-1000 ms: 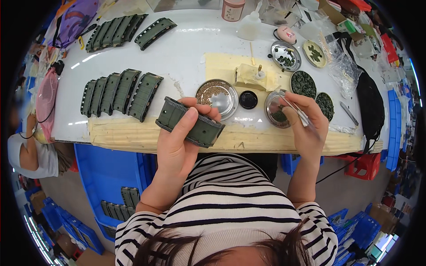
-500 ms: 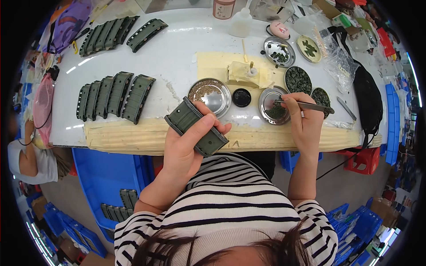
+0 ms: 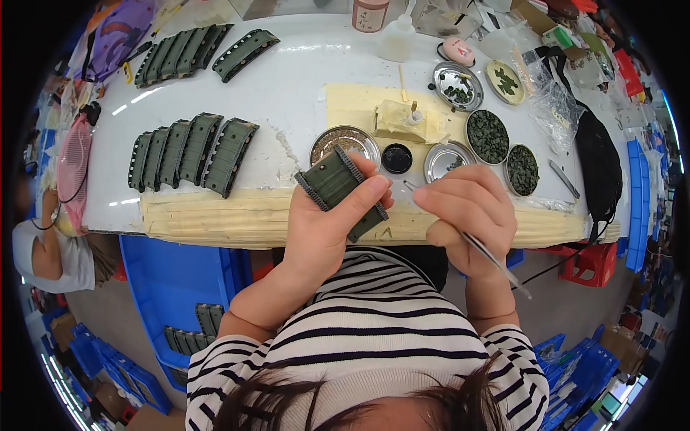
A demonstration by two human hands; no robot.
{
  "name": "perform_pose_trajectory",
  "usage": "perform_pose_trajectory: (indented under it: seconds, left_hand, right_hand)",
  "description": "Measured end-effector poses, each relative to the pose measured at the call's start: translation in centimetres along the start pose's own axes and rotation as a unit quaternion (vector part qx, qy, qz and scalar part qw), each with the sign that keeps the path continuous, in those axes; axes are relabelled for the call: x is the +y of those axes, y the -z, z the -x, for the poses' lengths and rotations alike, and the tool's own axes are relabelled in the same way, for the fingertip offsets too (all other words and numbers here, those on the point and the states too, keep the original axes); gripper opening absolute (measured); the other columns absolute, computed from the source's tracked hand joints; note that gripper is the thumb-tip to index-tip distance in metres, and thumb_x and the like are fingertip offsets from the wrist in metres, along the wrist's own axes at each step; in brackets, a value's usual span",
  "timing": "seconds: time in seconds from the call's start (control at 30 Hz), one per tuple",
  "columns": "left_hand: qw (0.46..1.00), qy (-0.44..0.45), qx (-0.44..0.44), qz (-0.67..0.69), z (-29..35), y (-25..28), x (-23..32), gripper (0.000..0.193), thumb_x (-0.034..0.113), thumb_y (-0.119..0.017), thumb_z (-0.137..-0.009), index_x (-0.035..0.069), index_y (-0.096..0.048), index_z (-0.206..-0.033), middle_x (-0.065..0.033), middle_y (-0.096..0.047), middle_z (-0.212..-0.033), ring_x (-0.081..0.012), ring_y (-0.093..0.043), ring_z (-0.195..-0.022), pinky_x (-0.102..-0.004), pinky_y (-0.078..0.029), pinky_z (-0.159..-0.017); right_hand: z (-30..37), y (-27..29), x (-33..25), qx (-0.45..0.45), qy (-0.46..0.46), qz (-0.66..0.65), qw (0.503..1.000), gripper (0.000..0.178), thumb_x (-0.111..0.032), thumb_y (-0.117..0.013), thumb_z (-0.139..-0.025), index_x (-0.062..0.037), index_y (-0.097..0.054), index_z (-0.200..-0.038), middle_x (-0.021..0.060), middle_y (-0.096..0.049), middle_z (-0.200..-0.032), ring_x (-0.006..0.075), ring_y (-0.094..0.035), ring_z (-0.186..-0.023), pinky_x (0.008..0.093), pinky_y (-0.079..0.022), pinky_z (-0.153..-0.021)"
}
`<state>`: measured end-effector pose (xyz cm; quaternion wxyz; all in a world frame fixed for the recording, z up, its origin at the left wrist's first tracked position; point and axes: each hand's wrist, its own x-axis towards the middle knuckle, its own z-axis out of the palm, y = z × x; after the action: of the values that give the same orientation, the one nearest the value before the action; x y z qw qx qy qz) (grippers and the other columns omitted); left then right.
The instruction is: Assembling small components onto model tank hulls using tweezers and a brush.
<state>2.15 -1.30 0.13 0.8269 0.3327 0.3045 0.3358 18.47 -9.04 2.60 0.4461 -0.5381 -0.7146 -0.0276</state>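
Note:
My left hand (image 3: pixel 316 233) is closed round a dark green model piece (image 3: pixel 329 179), a flat panel with ridged, toothed long edges, held tilted above the table's front edge. My right hand (image 3: pixel 474 215) pinches metal tweezers (image 3: pixel 489 257), their tips pointing left toward the panel but apart from it. Whether the tips carry anything is too small to tell. Behind the right hand, a steel dish (image 3: pixel 430 167) with green bits is partly covered. A second steel dish (image 3: pixel 370 147) with brown grains lies behind the panel, and a small black pot (image 3: pixel 397 159) stands between the dishes.
Similar green pieces (image 3: pixel 198 151) stand in rows at the left, with more (image 3: pixel 183 54) farther back. Tins of dark green flakes (image 3: pixel 487 136) sit at the right near a black mask (image 3: pixel 598 158). A taped block (image 3: pixel 410 122) stands mid-table. Below is a blue bin (image 3: pixel 158 273).
My right hand has left the steel dish of green bits and come left and nearer to me with the tweezers. My left hand has shifted right and slightly up with the panel.

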Motion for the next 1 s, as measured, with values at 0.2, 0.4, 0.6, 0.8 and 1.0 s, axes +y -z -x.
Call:
perform_pose_trajectory:
  seconds: [0.2, 0.4, 0.6, 0.8, 1.0]
  left_hand:
    - [1.000, -0.011, -0.004, -0.010, -0.3, 0.4, -0.2, 0.020, 0.007, -0.067, -0.087, 0.002, -0.058, -0.103, -0.0052, -0.064, -0.088, -0.0118, -0.062, -0.080, -0.0246, -0.050, -0.072]
    - [1.000, 0.021, -0.003, 0.023, -0.4, 0.8, -0.2, 0.019, 0.008, -0.066, -0.087, 0.005, -0.057, -0.104, -0.0048, -0.063, -0.088, -0.0120, -0.062, -0.080, -0.0271, -0.052, -0.074]
    - [0.974, 0.133, -0.026, 0.180, -0.7, 0.9, 0.2, 0.022, 0.013, -0.067, -0.087, 0.008, -0.056, -0.105, -0.0056, -0.062, -0.087, -0.0145, -0.062, -0.080, -0.0323, -0.054, -0.075]
    - [0.962, 0.160, -0.049, 0.216, -0.8, 1.2, 0.0, 0.022, 0.015, -0.067, -0.087, 0.009, -0.056, -0.106, -0.0050, -0.061, -0.090, -0.0143, -0.062, -0.083, -0.0319, -0.054, -0.076]
    - [0.962, 0.165, -0.044, 0.214, -0.6, 1.3, 0.0, 0.021, 0.015, -0.067, -0.087, 0.009, -0.057, -0.105, -0.0039, -0.061, -0.091, -0.0131, -0.061, -0.085, -0.0296, -0.052, -0.077]
  right_hand:
    - [-0.5, -0.9, 0.0, -0.036, 0.086, 0.051, 0.994, 0.029, -0.018, -0.066, -0.063, -0.0054, -0.068, -0.089, 0.0021, -0.064, -0.081, 0.0201, -0.059, -0.071, 0.0302, -0.046, -0.058]
    - [-0.3, -1.3, -0.2, -0.035, 0.083, 0.031, 0.995, 0.031, -0.018, -0.067, -0.065, -0.0036, -0.068, -0.092, 0.0063, -0.063, -0.083, 0.0225, -0.062, -0.075, 0.0313, -0.051, -0.062]
    - [0.8, -1.3, -0.4, -0.012, 0.012, -0.070, 0.997, 0.040, -0.037, -0.061, -0.087, 0.0005, -0.066, -0.102, 0.0162, -0.065, -0.096, 0.0271, -0.067, -0.087, 0.0327, -0.056, -0.071]
    - [1.2, -1.8, -0.5, -0.006, 0.022, -0.053, 0.998, 0.041, -0.037, -0.061, -0.086, 0.0000, -0.066, -0.103, 0.0163, -0.065, -0.102, 0.0247, -0.067, -0.088, 0.0312, -0.057, -0.075]
    - [1.0, -2.0, -0.3, -0.006, 0.046, -0.021, 0.999, 0.036, -0.033, -0.064, -0.084, -0.0013, -0.067, -0.102, 0.0138, -0.066, -0.102, 0.0234, -0.067, -0.086, 0.0300, -0.056, -0.074]
